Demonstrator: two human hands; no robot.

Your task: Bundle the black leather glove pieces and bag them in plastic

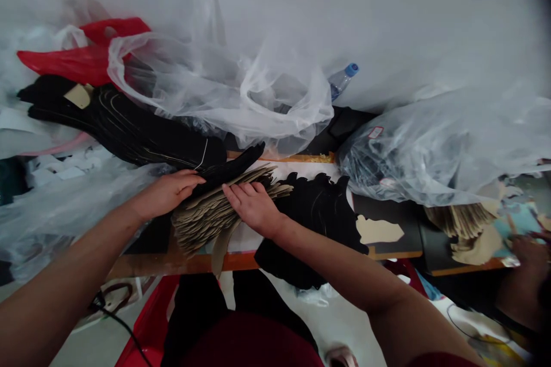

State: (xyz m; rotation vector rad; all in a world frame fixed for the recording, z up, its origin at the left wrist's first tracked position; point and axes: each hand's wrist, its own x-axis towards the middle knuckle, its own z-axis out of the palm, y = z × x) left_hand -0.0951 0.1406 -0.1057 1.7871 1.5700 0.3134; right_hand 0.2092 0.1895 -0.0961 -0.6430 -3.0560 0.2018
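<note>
A fanned stack of tan cut pieces (205, 219) lies on the wooden table edge (172, 264) in front of me. My left hand (170, 190) rests on the stack's upper left side, fingers closed around a black cut piece (235, 163) that lies over the top. My right hand (253, 205) presses flat on the right part of the stack, fingers stretched out and together. One tan piece (220, 249) hangs down over the table edge. A pile of black cut pieces (316, 212) sits just right of my right wrist.
Clear plastic bags (224, 86) of black material fill the back, with a red bag (81, 60), a water bottle (342, 79) and a long black bundle (129, 129). Another bag (430, 149), tan pieces (462, 221) and another person's hand (527, 246) lie at right.
</note>
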